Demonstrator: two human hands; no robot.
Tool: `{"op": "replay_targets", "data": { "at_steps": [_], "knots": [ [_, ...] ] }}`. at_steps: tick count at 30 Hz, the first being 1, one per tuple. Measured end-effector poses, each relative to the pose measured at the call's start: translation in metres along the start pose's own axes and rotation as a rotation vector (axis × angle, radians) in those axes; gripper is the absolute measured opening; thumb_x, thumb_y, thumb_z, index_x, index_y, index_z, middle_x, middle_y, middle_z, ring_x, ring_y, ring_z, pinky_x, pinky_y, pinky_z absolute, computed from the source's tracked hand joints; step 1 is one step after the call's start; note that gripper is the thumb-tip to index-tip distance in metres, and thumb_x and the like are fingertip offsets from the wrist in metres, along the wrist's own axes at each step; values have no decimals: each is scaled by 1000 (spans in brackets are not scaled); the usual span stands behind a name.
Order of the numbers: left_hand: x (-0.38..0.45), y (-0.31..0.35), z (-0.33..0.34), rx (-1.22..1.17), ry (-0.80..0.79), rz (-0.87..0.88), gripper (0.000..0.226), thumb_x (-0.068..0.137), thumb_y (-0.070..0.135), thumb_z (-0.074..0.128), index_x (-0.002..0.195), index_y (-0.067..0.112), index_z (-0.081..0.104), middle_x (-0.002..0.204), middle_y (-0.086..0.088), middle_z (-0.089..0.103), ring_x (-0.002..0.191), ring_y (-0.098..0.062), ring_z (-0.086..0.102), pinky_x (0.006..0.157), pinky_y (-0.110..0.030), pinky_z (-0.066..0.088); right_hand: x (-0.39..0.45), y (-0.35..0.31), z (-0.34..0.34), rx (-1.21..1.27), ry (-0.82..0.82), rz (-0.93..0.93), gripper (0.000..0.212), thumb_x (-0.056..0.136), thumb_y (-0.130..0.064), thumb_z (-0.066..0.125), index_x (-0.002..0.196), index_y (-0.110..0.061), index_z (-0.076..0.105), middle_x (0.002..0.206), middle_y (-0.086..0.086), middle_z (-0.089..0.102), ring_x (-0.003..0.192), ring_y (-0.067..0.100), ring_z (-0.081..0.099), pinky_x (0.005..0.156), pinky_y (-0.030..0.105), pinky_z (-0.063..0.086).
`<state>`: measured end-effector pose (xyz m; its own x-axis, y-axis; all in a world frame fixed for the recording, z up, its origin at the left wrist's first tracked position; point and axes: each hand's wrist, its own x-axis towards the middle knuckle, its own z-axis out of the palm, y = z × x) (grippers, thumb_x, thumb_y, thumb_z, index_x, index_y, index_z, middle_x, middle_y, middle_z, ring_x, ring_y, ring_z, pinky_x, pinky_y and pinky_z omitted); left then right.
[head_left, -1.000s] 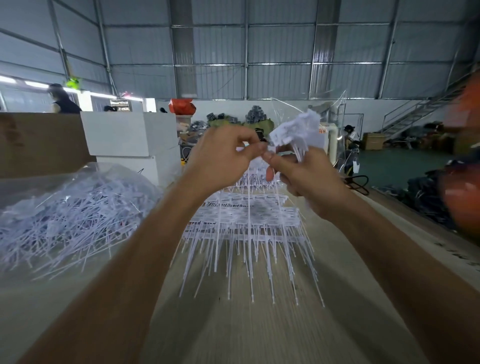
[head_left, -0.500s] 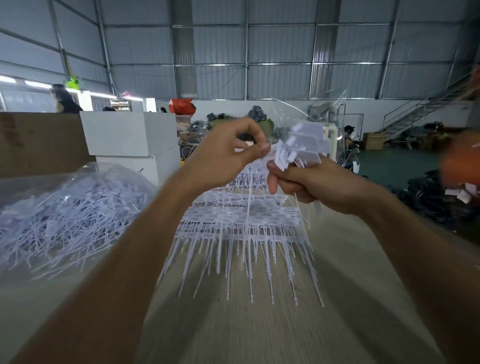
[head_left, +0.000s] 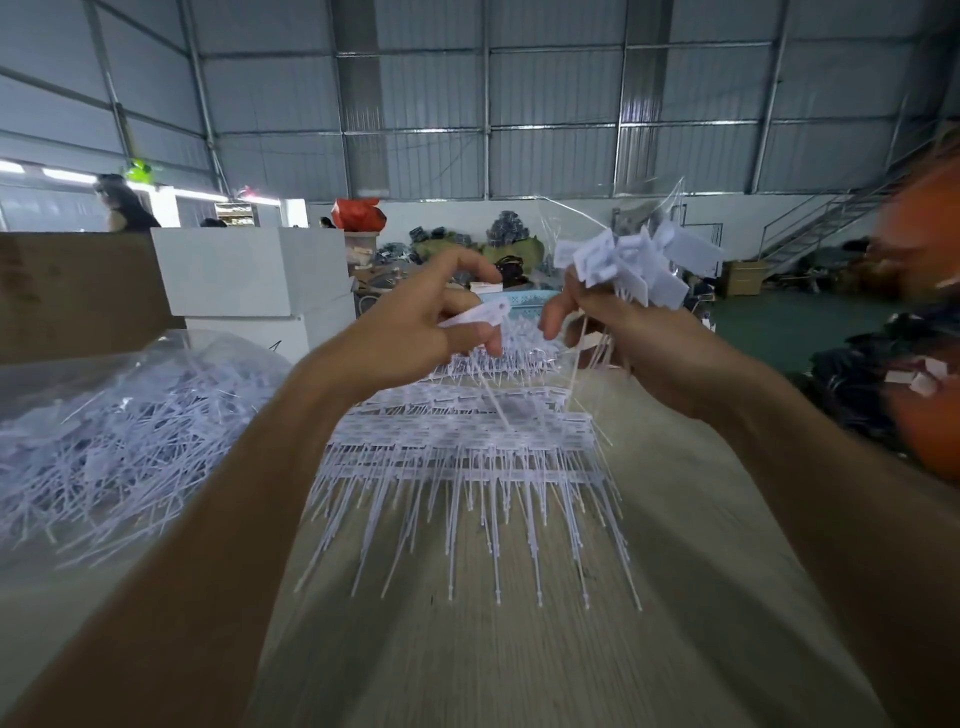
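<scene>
My left hand pinches a single white plastic tag tie, its flat head between thumb and fingers and its thin tail hanging down. My right hand grips a bunch of white tag ties, their flat heads fanned out above the fist and their tails trailing below. Both hands are raised above rows of joined white tag ties lying on the wooden table. A small gap separates the two hands.
A clear plastic bag heaped with loose white ties lies on the table at left. White boxes and a brown cardboard box stand behind it. An orange blurred object is at the right edge. A person stands far left.
My hands have pulled apart: the left hand now holds one tie separated from the bunch, and the right hand with the bunch has moved right and up.
</scene>
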<state>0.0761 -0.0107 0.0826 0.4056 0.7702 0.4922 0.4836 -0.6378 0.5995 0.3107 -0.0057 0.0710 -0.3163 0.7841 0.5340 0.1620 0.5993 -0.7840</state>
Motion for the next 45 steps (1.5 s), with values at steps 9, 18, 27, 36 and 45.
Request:
{"op": "replay_targets", "data": {
  "at_steps": [9,18,27,36,45],
  "knots": [
    [3,5,4,-82,91,151,18,91,9,71,106,16,77,90,0,75,77,-22,70,69,-28,57,3,1,19,73,118,129,23,100,-34,58,83,-22,66,54,-8,36,49,9,26,46,24,23],
    [6,10,15,-67,110,107,16,100,9,58,112,13,69,84,-8,74,65,-19,68,61,-25,57,-6,-8,22,-35,15,73,16,91,-37,70,76,-32,68,51,-7,40,46,9,31,47,25,27],
    [9,10,14,-215,187,-70,9,102,12,53,107,15,60,80,-21,59,52,-14,47,45,-22,38,-5,-14,25,-397,40,-233,5,94,-20,69,99,-19,69,72,-15,67,57,1,58,55,19,47],
    [11,13,12,-243,176,-110,7,99,15,59,96,16,65,64,0,63,51,-14,48,45,-22,33,6,-7,24,-845,78,-559,21,85,-3,58,86,-17,73,66,-4,59,56,22,57,57,33,46],
    [8,20,16,-54,76,-30,17,99,25,61,113,19,53,59,6,55,49,-10,47,47,-18,39,1,13,-11,-232,295,97,17,99,-30,62,92,-15,68,63,-7,60,53,11,48,55,31,45]
  ]
}}
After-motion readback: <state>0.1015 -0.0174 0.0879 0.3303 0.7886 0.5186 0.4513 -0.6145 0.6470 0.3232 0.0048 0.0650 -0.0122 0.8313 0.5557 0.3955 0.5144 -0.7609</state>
